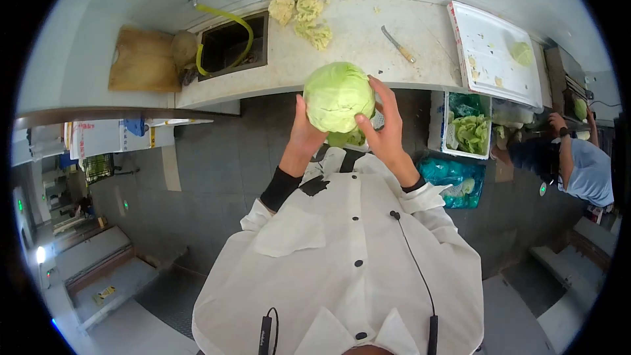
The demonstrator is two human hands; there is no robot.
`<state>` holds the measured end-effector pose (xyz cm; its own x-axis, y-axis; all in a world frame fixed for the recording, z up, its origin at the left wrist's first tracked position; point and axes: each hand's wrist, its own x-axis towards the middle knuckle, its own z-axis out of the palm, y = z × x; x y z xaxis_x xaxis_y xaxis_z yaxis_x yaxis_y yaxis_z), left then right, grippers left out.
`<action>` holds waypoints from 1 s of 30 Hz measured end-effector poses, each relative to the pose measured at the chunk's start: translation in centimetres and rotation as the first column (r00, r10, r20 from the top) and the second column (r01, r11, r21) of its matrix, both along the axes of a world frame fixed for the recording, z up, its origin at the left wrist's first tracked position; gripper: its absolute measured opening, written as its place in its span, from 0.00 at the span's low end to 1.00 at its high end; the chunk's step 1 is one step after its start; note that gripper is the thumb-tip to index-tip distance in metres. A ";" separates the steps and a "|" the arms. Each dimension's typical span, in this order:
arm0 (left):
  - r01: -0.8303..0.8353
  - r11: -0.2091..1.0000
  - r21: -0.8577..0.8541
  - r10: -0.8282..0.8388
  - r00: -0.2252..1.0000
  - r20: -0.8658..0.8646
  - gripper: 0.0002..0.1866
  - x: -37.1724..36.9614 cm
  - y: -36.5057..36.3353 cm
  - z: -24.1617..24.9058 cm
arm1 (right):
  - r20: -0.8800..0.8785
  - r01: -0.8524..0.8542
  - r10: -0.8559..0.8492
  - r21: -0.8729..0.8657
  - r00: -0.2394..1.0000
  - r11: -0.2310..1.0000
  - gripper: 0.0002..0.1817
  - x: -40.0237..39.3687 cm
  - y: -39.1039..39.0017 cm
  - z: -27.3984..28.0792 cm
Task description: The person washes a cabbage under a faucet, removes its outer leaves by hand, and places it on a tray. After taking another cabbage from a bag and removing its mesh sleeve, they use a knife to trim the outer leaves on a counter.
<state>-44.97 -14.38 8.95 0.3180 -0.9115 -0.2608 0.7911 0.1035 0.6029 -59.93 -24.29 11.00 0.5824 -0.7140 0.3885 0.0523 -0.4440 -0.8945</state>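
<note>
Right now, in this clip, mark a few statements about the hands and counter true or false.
1. Both hands hold the cabbage. True: left hand and right hand grip its sides.
2. The knife is in the right hand. False: it lies on the counter.
3. Cabbage scraps lie on the counter near the sink. True.
4. The white tray is piled with whole cabbages. False: only a small leaf piece and bits.
5. A yellow hose reaches the sink. True.
</note>
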 end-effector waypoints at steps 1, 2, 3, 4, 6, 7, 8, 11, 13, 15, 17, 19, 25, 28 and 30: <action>-0.017 1.000 -0.008 0.017 1.000 -0.004 0.38 -0.4 0.0 -0.4 | -0.005 -0.006 0.006 0.000 1.000 1.000 0.33 -0.3 -0.2 -0.3; -0.023 1.000 -0.006 0.023 1.000 0.002 0.38 -0.6 -0.1 -0.8 | -0.010 -0.010 0.010 0.002 1.000 1.000 0.33 -0.5 -0.5 -0.4; -0.017 0.998 -0.062 0.017 1.000 0.005 0.37 -0.7 -0.2 -0.9 | -0.006 -0.014 0.014 0.005 1.000 1.000 0.33 -0.8 -0.8 -0.3; -0.011 0.993 -0.117 0.012 1.000 0.007 0.36 -0.8 -0.2 -0.9 | 0.014 -0.051 0.050 0.039 0.999 0.998 0.33 -1.2 -1.2 0.0; 0.007 0.995 -0.099 0.000 0.998 0.070 0.37 -0.8 0.0 -0.8 | 0.033 -0.092 0.090 0.073 0.995 0.993 0.33 -1.6 -2.3 1.1; 0.031 0.996 -0.082 -0.020 0.991 0.130 0.40 -0.8 0.1 -0.7 | -0.004 -0.125 0.125 -0.047 0.992 0.991 0.33 -1.6 -3.4 2.1; 0.028 0.996 -0.079 -0.018 0.992 0.126 0.40 -0.7 0.2 -0.7 | -0.047 -0.162 0.156 -0.163 0.987 0.973 0.32 -1.6 -4.3 2.9; 0.125 0.992 -0.034 -0.119 0.981 0.153 0.43 -0.6 0.7 -0.4 | -0.169 -0.466 0.442 -0.149 0.881 0.872 0.28 -1.3 -6.8 4.1; 0.128 0.992 0.014 -0.129 0.974 0.187 0.43 -0.6 0.7 0.6 | -0.255 -0.529 0.479 -0.189 0.840 0.827 0.26 -1.1 -7.9 4.8; 0.126 0.991 0.039 -0.132 0.973 0.191 0.42 -0.2 0.8 0.7 | -0.359 -0.557 0.441 -0.351 0.822 0.752 0.21 -0.6 -8.6 4.5; 0.129 0.990 0.057 -0.138 0.971 0.196 0.42 0.6 1.2 0.6 | -0.351 -0.535 0.412 -0.429 0.841 0.728 0.20 0.3 -8.6 3.8; 0.166 0.984 0.061 -0.173 0.976 0.130 0.39 1.7 1.2 0.2 | -0.346 -0.512 0.379 -0.514 0.858 0.688 0.18 1.2 -8.4 3.7; 0.149 0.985 0.089 -0.166 0.955 0.248 0.38 4.3 1.5 0.0 | -0.247 -0.229 0.069 -0.714 0.967 0.661 0.08 4.5 -5.8 2.2; 0.166 0.984 0.063 -0.175 0.967 0.185 0.37 6.0 1.7 -0.5 | -0.351 -0.123 -0.067 -0.493 0.934 0.862 0.07 6.9 -5.3 1.6; 0.161 0.985 0.063 -0.169 0.974 0.154 0.39 7.2 1.9 -0.3 | -0.215 0.025 -0.108 -0.357 0.971 0.934 0.06 8.6 -5.8 1.1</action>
<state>-37.78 -12.48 8.70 0.2054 -0.9420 -0.2656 0.6891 -0.0536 0.7227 -51.33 -30.13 12.12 0.6404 -0.5969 0.4832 -0.1743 -0.7257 -0.6656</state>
